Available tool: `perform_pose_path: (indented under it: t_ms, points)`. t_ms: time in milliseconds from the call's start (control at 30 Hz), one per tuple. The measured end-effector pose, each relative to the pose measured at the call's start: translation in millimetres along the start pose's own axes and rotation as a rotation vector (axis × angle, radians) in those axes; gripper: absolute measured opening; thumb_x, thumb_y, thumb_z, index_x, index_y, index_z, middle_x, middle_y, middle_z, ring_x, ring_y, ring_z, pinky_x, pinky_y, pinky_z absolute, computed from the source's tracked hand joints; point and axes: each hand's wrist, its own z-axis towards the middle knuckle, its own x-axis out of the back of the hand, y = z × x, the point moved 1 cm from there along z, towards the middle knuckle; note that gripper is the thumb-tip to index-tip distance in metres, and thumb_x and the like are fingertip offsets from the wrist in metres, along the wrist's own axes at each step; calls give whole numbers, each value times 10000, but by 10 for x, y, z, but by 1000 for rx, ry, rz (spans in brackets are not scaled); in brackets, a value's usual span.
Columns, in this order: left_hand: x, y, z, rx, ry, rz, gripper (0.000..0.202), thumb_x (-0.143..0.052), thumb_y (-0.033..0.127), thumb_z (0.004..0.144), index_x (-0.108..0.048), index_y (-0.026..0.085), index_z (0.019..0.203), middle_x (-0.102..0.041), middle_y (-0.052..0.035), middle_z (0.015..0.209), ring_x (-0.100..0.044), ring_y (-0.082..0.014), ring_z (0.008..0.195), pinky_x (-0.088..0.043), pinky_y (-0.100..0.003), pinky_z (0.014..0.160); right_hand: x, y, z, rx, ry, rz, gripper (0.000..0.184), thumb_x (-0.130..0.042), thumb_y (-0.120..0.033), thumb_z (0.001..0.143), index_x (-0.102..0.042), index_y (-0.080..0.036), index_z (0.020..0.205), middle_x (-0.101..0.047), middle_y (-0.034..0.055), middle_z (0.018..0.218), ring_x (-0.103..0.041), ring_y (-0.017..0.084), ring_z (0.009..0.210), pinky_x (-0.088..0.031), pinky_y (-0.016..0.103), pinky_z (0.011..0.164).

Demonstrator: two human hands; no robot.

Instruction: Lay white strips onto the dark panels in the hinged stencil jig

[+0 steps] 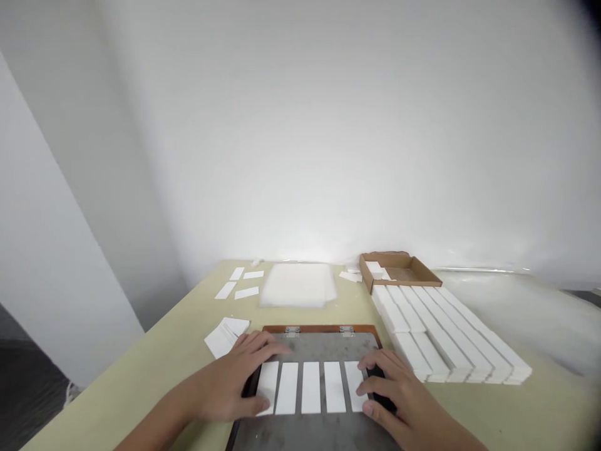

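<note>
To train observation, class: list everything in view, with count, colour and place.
metal plate: one, grey, table front
white strips: five, white, side by side on plate
white bars: many, white, rows at right
cardboard tray: one, brown, behind bars
translucent sheets: one stack, whitish, far centre
loose white strips: four, white, far left
white pieces: pile, white, beside left hand
table: one, pale green, beneath
left hand: one, on leftmost strip
right hand: one, on rightmost strip

A green table [117,394] bears a hinged plate [310,344], white bars [446,338] and cardboard tray [399,269].
</note>
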Motion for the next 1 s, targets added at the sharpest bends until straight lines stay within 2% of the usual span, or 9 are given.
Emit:
perform_pose_path:
  t_ms: [100, 167, 300, 467, 667, 800, 1000]
  points:
    - [13, -68, -29, 10, -18, -40, 667, -771, 473, 899, -484, 338, 1485, -585, -83, 1393, -539, -306, 1270, -439, -442, 1121, -5, 1, 3, -7, -4, 0, 144, -623, -339, 1026, -749, -272, 1045, -651, 93, 1220, -624, 283, 1151, -559, 446, 979]
    - [2, -70, -19, 12, -29, -59, 668, -798, 482, 863, -518, 333, 1451, -585, -78, 1382, -533, -313, 1271, -432, -452, 1127, -12, 3, 5, -23, -22, 7, 150, -617, -345, 1031, -747, -271, 1050, -646, 93, 1231, -618, 284, 1165, -550, 454, 997]
    - [-36, -41, 34, 43, -75, -84, 606, -876, 387, 746, -616, 301, 1287, -593, -65, 1305, -526, -312, 1242, -372, -469, 1160, -22, 9, 12, -64, -62, 33, 186, -587, -371, 1050, -736, -261, 1070, -628, 101, 1255, -597, 291, 1201, -525, 481, 1035]
    - [-28, -29, 57, 98, -112, -110, 591, -889, 236, 665, -628, 306, 1190, -593, -39, 1288, -499, -303, 1248, -301, -464, 1193, -20, 16, 9, -88, -97, 48, 206, -571, -389, 1056, -733, -262, 1070, -618, 104, 1267, -584, 300, 1225, -509, 495, 1054]
    - [-7, -15, 28, 119, -106, -128, 597, -844, 227, 664, -609, 302, 1208, -600, -33, 1279, -513, -302, 1241, -353, -414, 1150, -9, -1, 10, -84, -97, 44, 210, -570, -387, 1054, -733, -256, 1067, -623, 111, 1263, -590, 303, 1223, -514, 492, 1052]
    - [-5, -15, 17, 122, -107, -133, 603, -839, 223, 659, -607, 302, 1209, -597, -31, 1270, -518, -299, 1233, -330, -426, 1171, -8, -10, 16, -89, -102, 41, 199, -584, -381, 1045, -739, -257, 1060, -629, 108, 1258, -593, 301, 1228, -511, 490, 1061]
    - [-16, -37, 25, 160, -94, -136, 552, -762, 174, 723, -593, 319, 1228, -577, -17, 1275, -499, -278, 1247, -283, -447, 1209, -12, -3, 23, -69, -89, 16, 193, -603, -378, 1035, -752, -260, 1070, -640, 110, 1257, -610, 300, 1216, -528, 482, 1047]
